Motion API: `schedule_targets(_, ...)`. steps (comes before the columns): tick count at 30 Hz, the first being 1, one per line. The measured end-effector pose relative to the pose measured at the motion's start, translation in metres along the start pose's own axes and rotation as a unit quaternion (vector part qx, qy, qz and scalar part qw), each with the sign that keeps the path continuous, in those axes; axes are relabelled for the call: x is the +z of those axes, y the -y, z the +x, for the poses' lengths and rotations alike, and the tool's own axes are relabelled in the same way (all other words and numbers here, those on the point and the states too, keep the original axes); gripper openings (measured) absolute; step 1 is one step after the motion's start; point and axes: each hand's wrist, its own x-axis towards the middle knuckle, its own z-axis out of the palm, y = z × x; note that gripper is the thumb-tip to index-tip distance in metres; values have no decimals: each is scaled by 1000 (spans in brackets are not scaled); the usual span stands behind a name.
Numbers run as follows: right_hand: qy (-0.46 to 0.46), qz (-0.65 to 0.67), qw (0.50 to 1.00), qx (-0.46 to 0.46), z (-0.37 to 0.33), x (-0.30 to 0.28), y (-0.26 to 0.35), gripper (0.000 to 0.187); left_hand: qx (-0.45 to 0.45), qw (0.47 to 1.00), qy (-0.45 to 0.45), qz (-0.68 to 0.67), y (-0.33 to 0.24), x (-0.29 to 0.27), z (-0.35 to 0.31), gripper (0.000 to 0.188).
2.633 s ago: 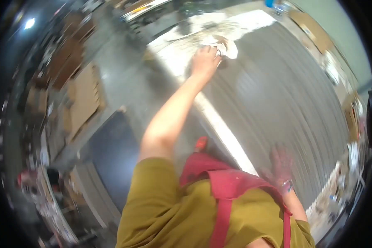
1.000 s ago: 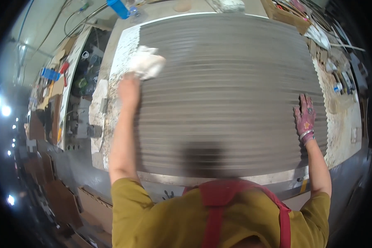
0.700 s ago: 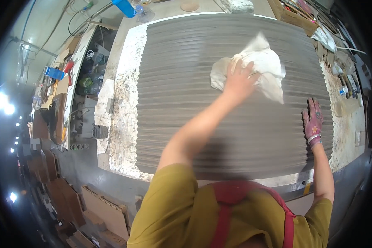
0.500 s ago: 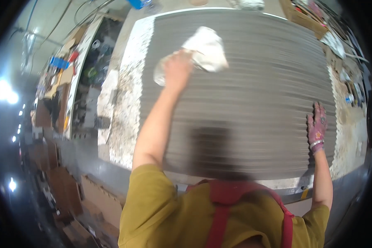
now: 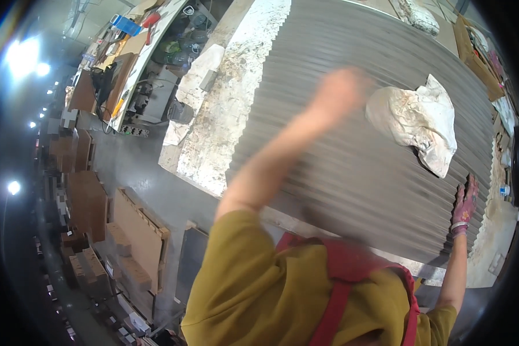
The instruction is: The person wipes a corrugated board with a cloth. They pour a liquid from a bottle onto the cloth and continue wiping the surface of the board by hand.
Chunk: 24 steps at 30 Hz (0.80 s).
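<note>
A grey-brown corrugated panel (image 5: 328,161) spreads over the worktable. On its right half lies a crumpled white cloth (image 5: 427,118) with dirty marks. My bare left hand (image 5: 343,95) is over the panel just left of the cloth, with a small gap between them. Motion smears its fingers, so their pose does not show. My right hand (image 5: 465,207), in a pink-purple patterned glove with a pale band at the wrist, rests flat near the panel's right edge, fingers stretched out. Nothing is in it.
A stained white strip (image 5: 236,109) runs along the panel's left side. Beyond it stands a cluttered bench (image 5: 138,63) with a blue object on top. A cardboard box (image 5: 478,57) of odds and ends sits at the far right. Cardboard pieces (image 5: 138,236) stand lower left.
My left hand has come off the cloth and moved right. The cloth now lies farther right and nearer. The view has turned and shifted; my right hand stays on the panel.
</note>
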Motion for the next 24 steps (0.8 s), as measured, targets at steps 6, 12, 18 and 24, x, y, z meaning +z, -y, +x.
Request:
schedule_targets(6, 13, -45, 999, 12, -4, 1, -8, 47, -438, 858, -15, 269, 176, -181, -112, 29)
schedule_targets(12, 26, -33, 999, -15, 3, 3, -7, 46, -497, 790, 99, 345, 234, -173, -163, 39)
schedule_targets(18, 10, -20, 999, -26, -1, 2, -12, 44, -357, 905, 9, 231, 137, -171, -110, 36)
schedule_targets(24, 8, -22, 1000, -20, 1, 9, -13, 44, -167, 957, 170, 163, -19, -125, -134, 30)
